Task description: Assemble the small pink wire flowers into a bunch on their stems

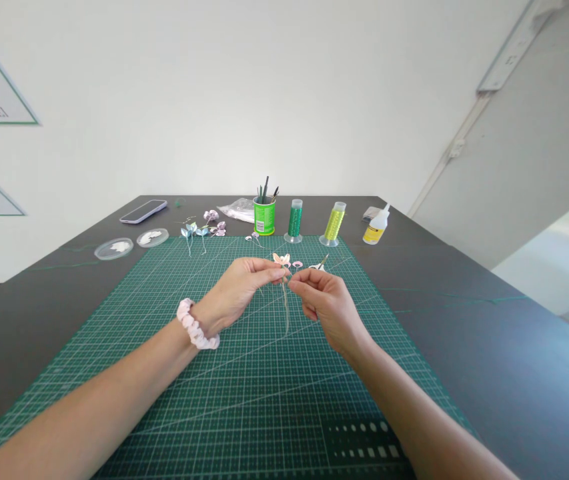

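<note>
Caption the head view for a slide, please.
Left hand pinches a pale flower at its base, right hand close beside it, above a green cutting mat.

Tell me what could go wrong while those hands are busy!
The pale flower might get squashed, since the left hand pinches it right below its petals. The thin strands dangling under it could tangle. The green spool stands on end beyond the right hand, so a careless reach might topple it.
</note>
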The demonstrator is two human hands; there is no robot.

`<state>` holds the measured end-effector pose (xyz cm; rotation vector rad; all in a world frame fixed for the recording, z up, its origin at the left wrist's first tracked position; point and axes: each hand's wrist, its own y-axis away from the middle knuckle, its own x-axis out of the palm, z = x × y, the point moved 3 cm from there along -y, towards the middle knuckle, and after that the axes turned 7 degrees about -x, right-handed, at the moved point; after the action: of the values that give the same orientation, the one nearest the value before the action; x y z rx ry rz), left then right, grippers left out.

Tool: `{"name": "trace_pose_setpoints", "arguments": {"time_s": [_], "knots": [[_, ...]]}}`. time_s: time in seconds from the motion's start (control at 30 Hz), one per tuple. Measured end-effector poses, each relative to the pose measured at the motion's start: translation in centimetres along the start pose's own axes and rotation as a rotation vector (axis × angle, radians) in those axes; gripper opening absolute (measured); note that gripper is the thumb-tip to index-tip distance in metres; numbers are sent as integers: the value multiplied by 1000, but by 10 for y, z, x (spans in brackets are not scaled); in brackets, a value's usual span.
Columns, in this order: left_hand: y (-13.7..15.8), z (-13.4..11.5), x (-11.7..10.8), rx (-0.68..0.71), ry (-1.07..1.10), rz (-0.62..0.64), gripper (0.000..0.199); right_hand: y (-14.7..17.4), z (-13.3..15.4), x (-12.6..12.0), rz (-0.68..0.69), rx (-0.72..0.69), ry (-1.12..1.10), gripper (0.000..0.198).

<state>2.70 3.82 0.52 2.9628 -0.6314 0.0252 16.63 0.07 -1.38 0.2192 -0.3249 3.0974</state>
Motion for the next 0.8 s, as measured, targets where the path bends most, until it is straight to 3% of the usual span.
{"name": "trace_pose_setpoints", "arguments": {"time_s": [0.8], "knots": [[1,-4,1,60,-57,-42,13,-1,-1,0,3,-46,46,23]]}}
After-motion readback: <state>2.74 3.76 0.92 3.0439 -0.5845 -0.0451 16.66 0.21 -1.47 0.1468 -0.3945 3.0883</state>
